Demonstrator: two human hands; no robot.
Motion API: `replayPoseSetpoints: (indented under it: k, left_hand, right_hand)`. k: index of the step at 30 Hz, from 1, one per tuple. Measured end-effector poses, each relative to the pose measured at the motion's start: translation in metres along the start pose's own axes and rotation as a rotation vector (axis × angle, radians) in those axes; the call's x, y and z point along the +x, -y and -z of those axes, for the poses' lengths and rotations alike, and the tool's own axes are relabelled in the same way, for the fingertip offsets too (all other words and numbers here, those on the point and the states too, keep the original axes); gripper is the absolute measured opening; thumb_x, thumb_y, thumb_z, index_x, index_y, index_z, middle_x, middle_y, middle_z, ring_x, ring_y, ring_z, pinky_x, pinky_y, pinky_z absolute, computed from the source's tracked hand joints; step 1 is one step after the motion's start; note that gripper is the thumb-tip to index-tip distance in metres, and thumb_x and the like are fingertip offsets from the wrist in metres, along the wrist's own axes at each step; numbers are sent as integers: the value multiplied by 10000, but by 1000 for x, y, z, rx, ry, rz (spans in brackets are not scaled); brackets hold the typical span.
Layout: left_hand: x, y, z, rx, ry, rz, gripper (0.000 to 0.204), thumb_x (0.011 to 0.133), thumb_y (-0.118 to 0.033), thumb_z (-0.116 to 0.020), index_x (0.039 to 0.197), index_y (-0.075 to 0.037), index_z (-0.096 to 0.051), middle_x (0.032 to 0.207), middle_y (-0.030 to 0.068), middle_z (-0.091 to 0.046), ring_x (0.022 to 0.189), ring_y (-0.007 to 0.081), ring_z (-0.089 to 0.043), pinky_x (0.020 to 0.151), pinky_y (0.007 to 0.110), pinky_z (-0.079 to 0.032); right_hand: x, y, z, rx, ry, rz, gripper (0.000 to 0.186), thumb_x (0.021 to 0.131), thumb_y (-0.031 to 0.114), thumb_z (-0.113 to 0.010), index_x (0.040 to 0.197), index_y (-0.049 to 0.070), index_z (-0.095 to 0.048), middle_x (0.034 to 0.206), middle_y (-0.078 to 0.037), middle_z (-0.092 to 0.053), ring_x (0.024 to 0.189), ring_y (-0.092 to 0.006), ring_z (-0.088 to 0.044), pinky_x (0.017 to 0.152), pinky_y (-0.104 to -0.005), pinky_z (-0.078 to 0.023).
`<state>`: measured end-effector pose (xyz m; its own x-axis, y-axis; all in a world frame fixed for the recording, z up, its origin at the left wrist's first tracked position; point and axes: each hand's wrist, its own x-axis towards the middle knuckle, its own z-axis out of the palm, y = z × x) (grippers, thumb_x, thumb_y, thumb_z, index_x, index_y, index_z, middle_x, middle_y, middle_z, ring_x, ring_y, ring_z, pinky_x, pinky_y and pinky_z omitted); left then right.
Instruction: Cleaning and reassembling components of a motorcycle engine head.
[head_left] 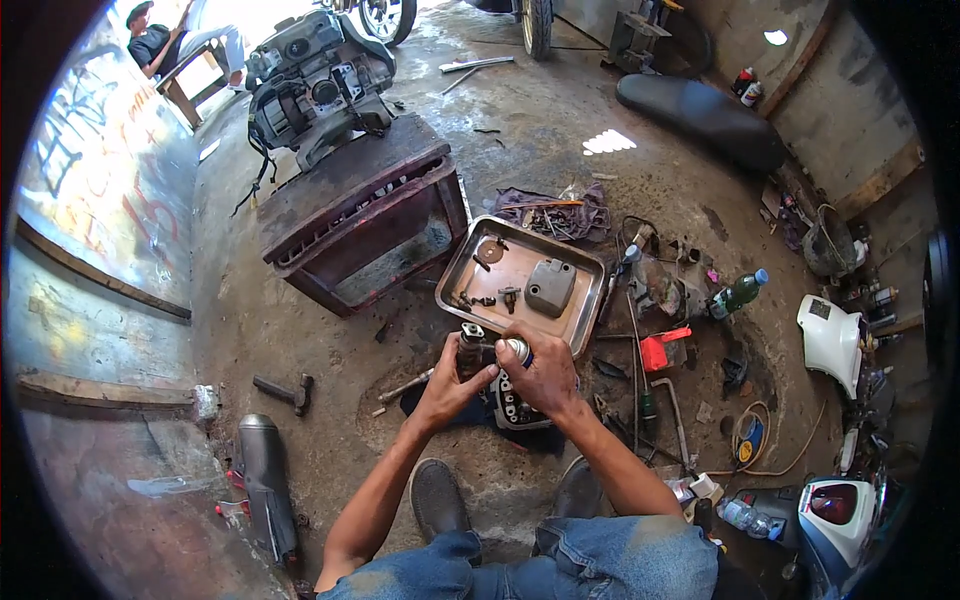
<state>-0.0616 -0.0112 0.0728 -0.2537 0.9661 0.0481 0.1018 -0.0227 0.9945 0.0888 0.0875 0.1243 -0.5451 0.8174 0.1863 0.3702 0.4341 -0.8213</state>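
Note:
My left hand [450, 385] is closed around a small dark metal engine part [471, 333] with a pale flanged top, held upright. Close beside it, my right hand [543, 372] wraps round a spray can [518, 350], its round top showing between the fingers. Both hands nearly meet over the near edge of a metal tray [452, 292]. In the tray lie a grey engine cover [550, 287], a round sprocket [491, 250] and several small dark parts. Under my right hand a silvery engine casting [515, 412], partly hidden, rests on dark cloth.
A wooden cabinet [350, 215] carries an engine [318, 85] beyond the tray. Left lie a hammer [288, 393] and a muffler [266, 480]. Tools, a red box [665, 348] and a green bottle [738, 293] crowd the right floor. A person [165, 45] sits far left.

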Motion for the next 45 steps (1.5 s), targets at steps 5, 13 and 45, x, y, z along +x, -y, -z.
replayPoseSetpoints:
  k: [5, 13, 45]
  left_hand:
    - [-4, 21, 23, -470, 39, 325, 424, 1018, -283, -665, 1315, -48, -474, 1180, 50, -595, 1070, 128, -558, 950, 326, -470]
    - [-1, 1, 4, -14, 9, 41, 505, 1057, -519, -507, 1303, -78, -486, 1121, 33, -570, 969, 124, -539, 884, 277, -460]
    - [0, -2, 16, -62, 14, 191, 556, 960, -370, -729, 1328, -54, -457, 1173, 60, -619, 1082, 128, -592, 925, 324, -504]
  right_hand:
    - [0, 3, -1, 6, -2, -6, 322, 953, 379, -625, 963, 59, -668, 729, -203, -688, 722, -382, -724, 663, -472, -539]
    - [0, 2, 0, 6, -5, -14, 327, 952, 373, -626, 964, 48, -667, 758, -199, -700, 742, -385, -723, 682, -466, -541]
    - [2, 5, 4, 10, 12, -43, 320, 938, 344, -639, 964, 29, -687, 827, -210, -713, 814, -382, -730, 734, -454, -550]
